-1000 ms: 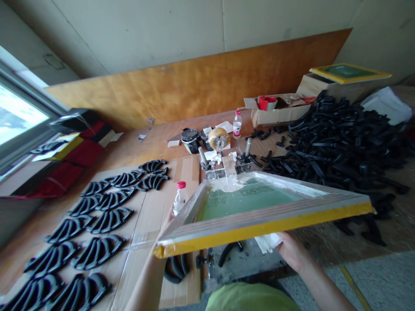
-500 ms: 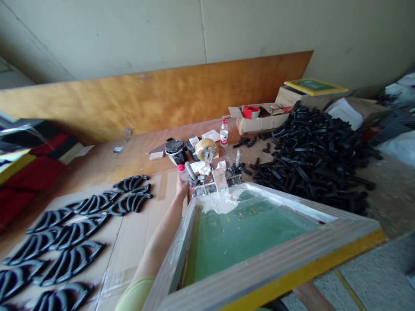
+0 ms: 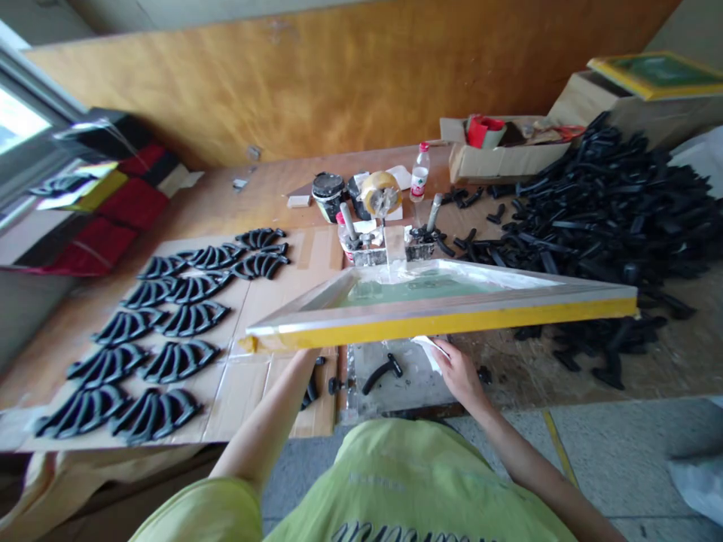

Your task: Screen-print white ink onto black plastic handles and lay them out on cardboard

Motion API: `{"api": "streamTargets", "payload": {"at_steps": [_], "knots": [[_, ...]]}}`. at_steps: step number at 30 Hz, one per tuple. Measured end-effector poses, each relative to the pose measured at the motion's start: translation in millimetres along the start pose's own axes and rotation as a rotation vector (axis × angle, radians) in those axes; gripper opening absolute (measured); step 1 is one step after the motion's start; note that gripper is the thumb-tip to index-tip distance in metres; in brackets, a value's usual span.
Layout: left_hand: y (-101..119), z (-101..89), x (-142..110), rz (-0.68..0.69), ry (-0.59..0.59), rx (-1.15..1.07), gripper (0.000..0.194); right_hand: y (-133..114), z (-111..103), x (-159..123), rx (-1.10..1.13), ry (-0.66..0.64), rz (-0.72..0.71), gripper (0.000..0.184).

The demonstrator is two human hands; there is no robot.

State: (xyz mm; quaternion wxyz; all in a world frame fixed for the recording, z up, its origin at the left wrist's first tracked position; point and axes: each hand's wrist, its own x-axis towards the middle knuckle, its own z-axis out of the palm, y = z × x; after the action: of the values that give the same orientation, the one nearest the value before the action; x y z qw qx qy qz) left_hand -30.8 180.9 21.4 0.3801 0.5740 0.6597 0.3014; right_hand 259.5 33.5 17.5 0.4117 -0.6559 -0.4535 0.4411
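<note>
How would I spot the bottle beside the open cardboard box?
On the table, find the open cardboard box. Just left stands a clear bottle with a red cap, fully visible, unlike the other bottle behind a metal post.

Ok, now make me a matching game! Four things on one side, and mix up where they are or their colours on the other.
1. raised frame
2. white sheet
3. curved black piece
4. red roll

A. inside the open cardboard box
B. on the grey plate
C. yellow front edge
D. in the right hand

Pairs: 1-C, 2-D, 3-B, 4-A
</note>
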Motion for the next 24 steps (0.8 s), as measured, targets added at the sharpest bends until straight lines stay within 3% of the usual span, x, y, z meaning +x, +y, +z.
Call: {"api": "streamTargets", "payload": {"at_steps": [4, 6, 8, 11, 16, 24], "knots": [[-17, 20.3, -109, 0.106, -0.033, 0.208, 0.025, 3, 23, -3, -0.200, -0.190, -0.308, 0.034], [-19, 37.9, -143, 0.203, -0.048, 0.351, 0.029, 6, 38, -3, -0.310, -0.291, -0.484, 0.041], [-19, 54.2, -161, 0.242, -0.047, 0.448, 0.031, 13, 51, -3, -0.401, -0.377, -0.612, 0.048], [-17, 68.5, -167, 0.231, -0.064, 0.541, 0.027, 30, 58, -8, -0.492, -0.423, -0.698, 0.055], [-15, 70.2, -166, 0.218, -0.056, 0.576, 0.029, 51, 40, -27, -0.519, -0.475, -0.753, 0.059], [-16, 70.9, -168, 0.271, -0.037, 0.600, 0.028, 37, 43, -20, -0.526, -0.483, -0.764, 0.053]]}}
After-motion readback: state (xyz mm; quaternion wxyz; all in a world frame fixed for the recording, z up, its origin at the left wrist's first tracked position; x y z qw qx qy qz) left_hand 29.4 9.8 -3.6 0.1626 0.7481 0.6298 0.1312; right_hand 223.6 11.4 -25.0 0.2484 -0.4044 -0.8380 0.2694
